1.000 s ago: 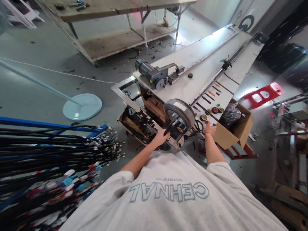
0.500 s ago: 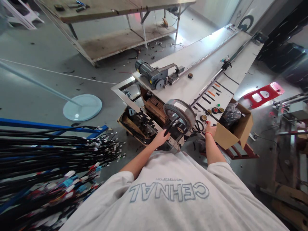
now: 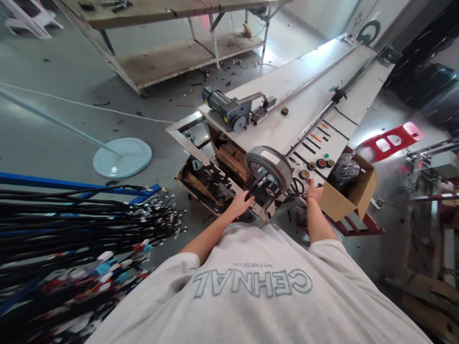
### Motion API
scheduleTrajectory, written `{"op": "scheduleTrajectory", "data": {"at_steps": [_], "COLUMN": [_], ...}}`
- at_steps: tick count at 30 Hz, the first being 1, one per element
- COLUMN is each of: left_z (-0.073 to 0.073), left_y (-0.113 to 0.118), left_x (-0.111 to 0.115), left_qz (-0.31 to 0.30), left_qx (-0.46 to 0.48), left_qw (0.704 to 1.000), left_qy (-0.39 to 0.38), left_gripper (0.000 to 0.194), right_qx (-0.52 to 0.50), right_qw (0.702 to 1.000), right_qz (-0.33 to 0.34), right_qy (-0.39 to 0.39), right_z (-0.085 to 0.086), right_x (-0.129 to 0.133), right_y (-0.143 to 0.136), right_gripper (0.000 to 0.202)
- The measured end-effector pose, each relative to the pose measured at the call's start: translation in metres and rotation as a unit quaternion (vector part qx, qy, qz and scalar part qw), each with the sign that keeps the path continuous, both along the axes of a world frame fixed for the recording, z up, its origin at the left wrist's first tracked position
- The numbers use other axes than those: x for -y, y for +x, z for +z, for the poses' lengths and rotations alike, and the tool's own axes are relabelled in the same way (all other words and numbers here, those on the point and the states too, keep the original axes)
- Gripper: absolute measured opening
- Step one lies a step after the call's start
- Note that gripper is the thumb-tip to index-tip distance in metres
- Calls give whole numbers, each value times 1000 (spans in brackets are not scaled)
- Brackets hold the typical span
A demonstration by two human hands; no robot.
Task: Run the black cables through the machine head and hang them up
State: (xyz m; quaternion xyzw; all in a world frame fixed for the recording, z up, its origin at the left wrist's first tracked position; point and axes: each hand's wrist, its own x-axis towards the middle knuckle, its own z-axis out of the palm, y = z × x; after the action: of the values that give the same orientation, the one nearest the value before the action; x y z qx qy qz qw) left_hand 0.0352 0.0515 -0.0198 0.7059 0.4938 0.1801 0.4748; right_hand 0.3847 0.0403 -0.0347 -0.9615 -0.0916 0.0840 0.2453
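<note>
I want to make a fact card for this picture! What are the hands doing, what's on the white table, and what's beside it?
Left hand: holding a dark rod by the big wheel
Right hand: at a red button; can't tell if pressed
On white table: grey motor, tape rolls
Beside it: brown box with a plastic bag inside

Wheel at near end of bench, motor left, carton right
</note>
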Motion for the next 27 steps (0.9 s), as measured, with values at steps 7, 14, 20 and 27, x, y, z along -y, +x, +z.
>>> {"op": "scheduleTrajectory", "data": {"at_steps": [7,14,20,27], "left_z": [4,-2,-21,2], "left_y": [-5,-12,-45,-38], "left_x": [-5,-4,3,3], "left_qz": [21,-21,-37,0], "left_qx": [-12,-23,-83,-61], "left_qw": [1000,1000,996,998], "left_qy": [-4,-4,-15,19], "left_gripper": [22,27,31,36], "right_qx": [2,-4,-16,-14], "right_qw": [1000,1000,1000,1000], "right_qz": [-4,-2,-6,-9], "right_qy": [7,-11,9,22], "right_z": [0,2,4,4], "right_x": [0,-1,0,0], "right_y": [0,-3,-3,-4], "right_gripper": [65,68,68,68]}}
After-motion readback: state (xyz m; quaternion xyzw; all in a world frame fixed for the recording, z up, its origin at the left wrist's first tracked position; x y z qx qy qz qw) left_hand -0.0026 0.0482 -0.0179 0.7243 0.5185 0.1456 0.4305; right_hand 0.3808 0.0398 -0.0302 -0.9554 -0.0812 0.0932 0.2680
